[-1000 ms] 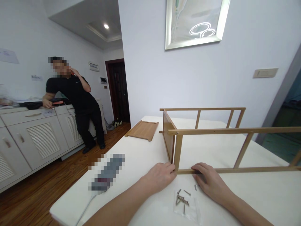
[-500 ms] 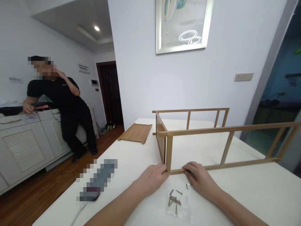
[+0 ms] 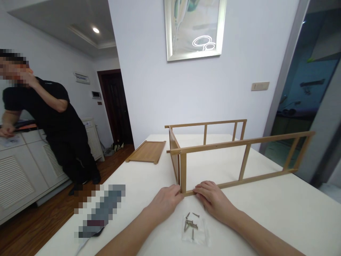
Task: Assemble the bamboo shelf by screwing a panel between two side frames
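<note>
A wooden shelf frame (image 3: pixel 244 161) lies on its side on the white table, with slatted sides joined at the left end by an upright wooden panel (image 3: pixel 174 153). My left hand (image 3: pixel 163 203) is closed at the frame's near lower corner, fingertips against the panel's bottom end. Just right of it, my right hand (image 3: pixel 215 201) curls its fingers over the lower rail; the thumb side is partly hidden. Between my forearms, several screws (image 3: pixel 191 224) lie on and beside a clear plastic bag (image 3: pixel 202 237).
A second wooden panel (image 3: pixel 146 152) lies flat on the table (image 3: pixel 269 213) at the back left. A pixelated device with a cable (image 3: pixel 102 213) lies near the left edge. Beyond it, a person in black (image 3: pixel 53 110) leans on white cabinets (image 3: pixel 18 167). A wall stands behind the table.
The view has turned right, shifting everything leftward. My right hand has slid along the rail closer to my left hand, now covering most of the small L-shaped key beside it.
</note>
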The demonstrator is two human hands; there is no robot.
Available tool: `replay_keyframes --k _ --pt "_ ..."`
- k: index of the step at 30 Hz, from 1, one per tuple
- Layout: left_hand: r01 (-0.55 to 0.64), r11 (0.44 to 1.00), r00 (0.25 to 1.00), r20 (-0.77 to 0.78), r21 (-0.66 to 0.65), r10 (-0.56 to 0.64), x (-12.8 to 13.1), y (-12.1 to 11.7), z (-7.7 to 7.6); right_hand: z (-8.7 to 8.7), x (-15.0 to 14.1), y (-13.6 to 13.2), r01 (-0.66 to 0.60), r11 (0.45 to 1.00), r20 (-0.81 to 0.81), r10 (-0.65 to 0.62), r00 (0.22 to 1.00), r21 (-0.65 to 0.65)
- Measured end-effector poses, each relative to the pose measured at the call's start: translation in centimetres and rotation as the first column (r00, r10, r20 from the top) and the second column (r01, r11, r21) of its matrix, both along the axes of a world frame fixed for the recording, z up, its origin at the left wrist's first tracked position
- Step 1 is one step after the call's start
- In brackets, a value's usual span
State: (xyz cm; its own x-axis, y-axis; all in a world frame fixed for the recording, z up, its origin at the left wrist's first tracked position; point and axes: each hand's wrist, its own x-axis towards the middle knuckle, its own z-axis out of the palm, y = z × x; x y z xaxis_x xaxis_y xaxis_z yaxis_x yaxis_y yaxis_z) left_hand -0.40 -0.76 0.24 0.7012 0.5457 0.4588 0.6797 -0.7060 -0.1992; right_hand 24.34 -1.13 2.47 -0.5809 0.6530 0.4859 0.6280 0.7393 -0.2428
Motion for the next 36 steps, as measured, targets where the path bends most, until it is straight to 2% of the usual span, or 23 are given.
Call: replay_keyframes --k 4,9,12,17,20,26,30,36 --pt "-0.004 0.998 1.0 0.021 -0.065 0.005 0.0 -0.2 0.3 -0.5 -0.1 0.1 0.0 0.999 -0.038 -0.001 0.999 -0.032" --pt "0.063 0.983 0.978 0.206 -0.172 -0.026 -0.7 -0.2 0.1 -0.8 0.0 0.0 0.002 1.0 -0.086 -0.004 0.996 -0.022" --pt "0.071 0.984 0.968 0.249 -0.165 -0.028 -0.8 -0.1 -0.1 -0.7 -0.3 0.0 0.007 1.0 -0.091 -0.008 0.996 -0.008" --pt "-0.025 0.996 0.995 0.099 -0.083 0.034 -0.4 0.3 -0.2 -1.1 -0.5 0.4 0.018 1.0 -0.061 -0.019 0.998 -0.023" --pt "-0.033 0.995 0.999 0.033 -0.098 0.036 -0.1 0.4 -0.1 -1.5 -0.6 0.9 0.02 0.999 -0.075 -0.022 0.997 -0.038" --pt "-0.027 0.99 0.999 0.031 -0.137 0.031 0.0 0.1 0.3 -1.8 -0.7 1.5 0.029 0.997 -0.116 -0.037 0.993 -0.064" --pt "0.005 0.997 1.0 0.027 -0.08 -0.003 -0.2 -0.1 0.5 -1.8 -0.8 1.5 0.032 0.998 -0.114 -0.039 0.993 -0.062" --pt "-0.024 1.0 0.999 -0.043 0.004 0.024 0.2 -0.1 0.4 -1.9 -0.8 1.6 0.034 0.997 -0.115 -0.042 0.992 -0.067"
